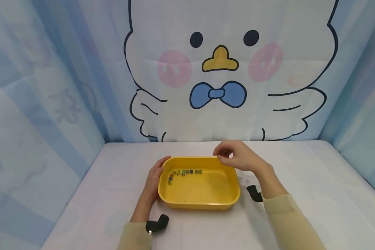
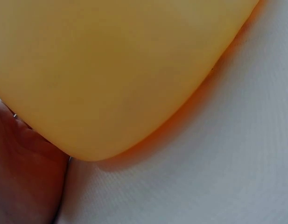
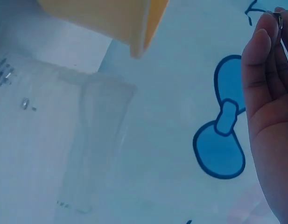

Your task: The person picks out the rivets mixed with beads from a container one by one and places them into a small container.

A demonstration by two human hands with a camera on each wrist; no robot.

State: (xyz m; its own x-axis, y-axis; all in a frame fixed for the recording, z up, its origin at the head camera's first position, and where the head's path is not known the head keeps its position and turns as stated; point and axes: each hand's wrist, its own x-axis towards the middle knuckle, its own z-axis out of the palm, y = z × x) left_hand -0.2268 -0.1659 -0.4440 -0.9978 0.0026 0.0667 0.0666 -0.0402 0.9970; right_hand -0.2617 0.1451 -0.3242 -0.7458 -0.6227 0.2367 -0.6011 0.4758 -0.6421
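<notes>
A yellow plastic tray (image 1: 203, 205) stands on the table. Several glass marbles (image 1: 191, 172) lie inside it, in a bent row along its back and left. My left hand (image 1: 153, 178) rests against the tray's left side, fingers extended along the outside near the back corner; in the left wrist view the palm (image 2: 27, 163) lies close to the tray wall (image 2: 111, 84). Above the tray's back right corner, my right hand (image 1: 239, 156) pinches a small shiny piece (image 3: 280, 21) between thumb and fingertips. Its kind I cannot tell, as the fingers mostly cover it.
Right of the tray is a see-through container (image 3: 106, 93), with small glinting bits (image 3: 3, 72) beside it in the right wrist view. A white cloth (image 1: 300, 194) covers the table. Behind hangs a curtain (image 1: 218, 121) printed with a cartoon bird.
</notes>
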